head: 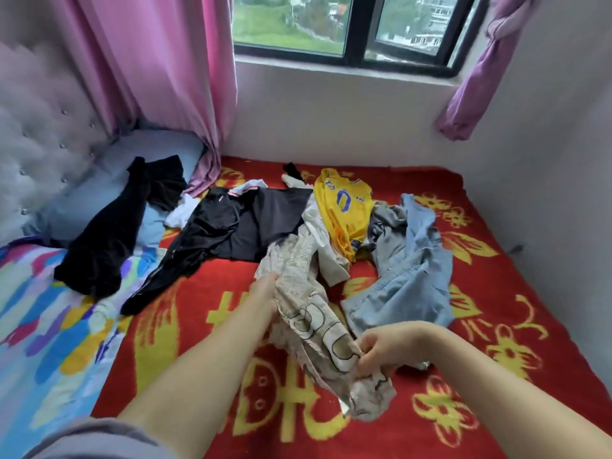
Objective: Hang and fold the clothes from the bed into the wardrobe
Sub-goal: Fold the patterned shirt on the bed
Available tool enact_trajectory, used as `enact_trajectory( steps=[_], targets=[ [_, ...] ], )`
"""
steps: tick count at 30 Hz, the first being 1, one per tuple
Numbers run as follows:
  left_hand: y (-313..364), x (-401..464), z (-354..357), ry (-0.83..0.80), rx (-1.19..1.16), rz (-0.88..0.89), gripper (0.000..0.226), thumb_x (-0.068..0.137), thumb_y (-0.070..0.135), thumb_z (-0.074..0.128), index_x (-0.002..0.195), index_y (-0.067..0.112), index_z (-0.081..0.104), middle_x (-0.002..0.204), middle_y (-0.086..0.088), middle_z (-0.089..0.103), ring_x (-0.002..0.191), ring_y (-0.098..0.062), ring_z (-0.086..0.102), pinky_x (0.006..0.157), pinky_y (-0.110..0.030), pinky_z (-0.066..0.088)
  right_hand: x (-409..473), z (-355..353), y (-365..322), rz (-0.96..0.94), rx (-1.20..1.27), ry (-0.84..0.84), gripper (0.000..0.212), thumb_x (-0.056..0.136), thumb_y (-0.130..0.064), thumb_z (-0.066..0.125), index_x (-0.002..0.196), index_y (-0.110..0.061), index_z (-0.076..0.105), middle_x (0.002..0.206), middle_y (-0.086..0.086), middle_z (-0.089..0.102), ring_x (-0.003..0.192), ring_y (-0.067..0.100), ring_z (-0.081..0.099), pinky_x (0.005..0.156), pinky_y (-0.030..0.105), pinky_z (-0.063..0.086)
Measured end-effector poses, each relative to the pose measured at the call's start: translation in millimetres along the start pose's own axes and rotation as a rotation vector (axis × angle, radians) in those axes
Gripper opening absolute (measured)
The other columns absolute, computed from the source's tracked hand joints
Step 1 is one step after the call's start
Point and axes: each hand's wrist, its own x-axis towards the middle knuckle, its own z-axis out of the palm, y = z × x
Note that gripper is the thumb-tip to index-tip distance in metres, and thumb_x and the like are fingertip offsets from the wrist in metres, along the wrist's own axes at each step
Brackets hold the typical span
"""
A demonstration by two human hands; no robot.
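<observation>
A crumpled beige garment (311,313) with printed letters lies on the red blanket (496,326) in the middle of the bed. My left hand (265,293) grips its far part, fingers buried in the cloth. My right hand (387,346) pinches its near end, lifted slightly off the blanket. Behind lie a yellow jersey (341,207), a black shirt (261,223), black trousers (109,236), a light blue denim piece (407,283) and a grey garment (387,226). No wardrobe is in view.
A blue pillow (109,193) and a tufted headboard (36,140) stand at the left. A colourful sheet (39,319) covers the bed's left side. Pink curtains (159,67) hang beside the window (347,28). White walls close the back and right.
</observation>
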Motion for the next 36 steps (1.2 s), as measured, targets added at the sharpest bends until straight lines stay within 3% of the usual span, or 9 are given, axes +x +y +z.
enact_trajectory(
  steps=[4, 9, 13, 15, 20, 24, 29, 33, 36],
  targets=[
    [44.8, -34.6, -9.4, -0.006, 0.376, 0.339, 0.020, 0.094, 0.018, 0.055, 0.074, 0.016, 0.051, 0.073, -0.004, 0.054, 0.065, -0.022, 0.052, 0.062, -0.031, 0.047, -3.7, -16.3, -2.3, -0.018, 0.029, 0.112, 0.038, 0.098, -0.028, 0.052, 0.134, -0.016, 0.052, 0.106, -0.005, 0.067, 0.102, 0.010, 0.065, 0.080, 0.027, 0.054],
    [83.8, -96.7, -8.1, -0.353, 1.072, 0.862, 0.035, 0.082, 0.006, 0.056, 0.061, 0.018, 0.031, 0.059, 0.005, 0.030, 0.051, -0.007, 0.028, 0.048, -0.023, 0.024, -6.6, -44.1, -45.6, -0.348, 0.782, 0.271, 0.048, 0.094, -0.057, 0.041, 0.133, -0.029, 0.035, 0.138, 0.013, 0.050, 0.124, 0.029, 0.052, 0.086, 0.050, 0.052],
    [70.9, -116.2, 5.6, -0.409, 1.697, 1.164, 0.022, 0.088, 0.022, 0.056, 0.071, 0.013, 0.044, 0.072, -0.001, 0.049, 0.065, -0.015, 0.044, 0.063, -0.035, 0.041, -1.9, -30.2, -105.7, -0.493, 0.861, 0.193, 0.030, 0.104, -0.026, 0.036, 0.100, -0.009, 0.060, 0.086, 0.009, 0.072, 0.075, 0.017, 0.070, 0.062, 0.030, 0.057],
    [71.1, -116.4, 0.7, -0.491, 1.611, 1.113, 0.029, 0.091, 0.030, 0.055, 0.067, 0.016, 0.047, 0.067, 0.001, 0.049, 0.060, -0.012, 0.044, 0.058, -0.027, 0.038, 1.9, -19.3, -129.5, -0.467, 0.879, 0.372, 0.024, 0.099, -0.004, 0.038, 0.084, 0.001, 0.056, 0.058, 0.011, 0.064, 0.049, 0.018, 0.063, 0.042, 0.023, 0.048],
    [87.4, -113.0, -25.3, -0.321, 0.837, 0.679, 0.036, 0.098, 0.040, 0.048, 0.073, 0.020, 0.064, 0.064, 0.007, 0.060, 0.065, -0.011, 0.056, 0.069, -0.029, 0.050, 0.8, -18.3, -136.4, -0.747, 1.046, 0.611, 0.033, 0.090, 0.013, 0.042, 0.107, -0.012, 0.054, 0.091, 0.016, 0.065, 0.073, 0.026, 0.065, 0.057, 0.034, 0.055],
    [103.5, -111.3, -20.0, -0.434, 0.597, 0.571, 0.039, 0.093, 0.054, 0.047, 0.101, 0.022, 0.068, 0.100, -0.009, 0.071, 0.088, -0.022, 0.066, 0.078, -0.036, 0.054, -13.8, -4.0, -137.1, -0.816, 0.496, 0.679, 0.050, 0.088, 0.005, 0.054, 0.127, -0.025, 0.049, 0.111, 0.007, 0.063, 0.093, 0.018, 0.066, 0.081, 0.031, 0.055],
    [111.1, -109.6, 2.7, -0.332, 0.561, 0.899, 0.011, 0.089, 0.012, 0.061, 0.087, 0.012, 0.072, 0.088, -0.004, 0.073, 0.086, -0.020, 0.066, 0.075, -0.034, 0.055, -45.1, 4.4, -138.4, -0.684, -0.202, 0.453, 0.056, 0.091, -0.026, 0.061, 0.141, -0.039, 0.041, 0.135, -0.019, 0.046, 0.118, -0.006, 0.048, 0.096, 0.014, 0.040],
    [138.3, -111.9, -3.1, -0.479, 0.201, 0.730, 0.015, 0.087, 0.017, 0.062, 0.089, 0.011, 0.075, 0.094, -0.010, 0.073, 0.087, -0.024, 0.070, 0.071, -0.032, 0.056, -75.0, -21.5, -122.5, -0.414, -0.272, 0.091, 0.025, 0.098, -0.026, 0.052, 0.121, -0.026, 0.063, 0.116, -0.006, 0.068, 0.102, 0.009, 0.067, 0.083, 0.022, 0.054],
    [157.9, -126.3, -3.0, -0.664, 0.151, 0.605, 0.020, 0.084, 0.028, 0.062, 0.089, 0.017, 0.078, 0.092, -0.005, 0.074, 0.082, -0.016, 0.071, 0.067, -0.027, 0.056, -80.1, -45.5, -114.0, -0.267, -0.333, 0.535, 0.025, 0.095, -0.035, 0.057, 0.108, -0.015, 0.065, 0.102, -0.001, 0.071, 0.098, 0.019, 0.068, 0.066, 0.018, 0.052]
  ],
)
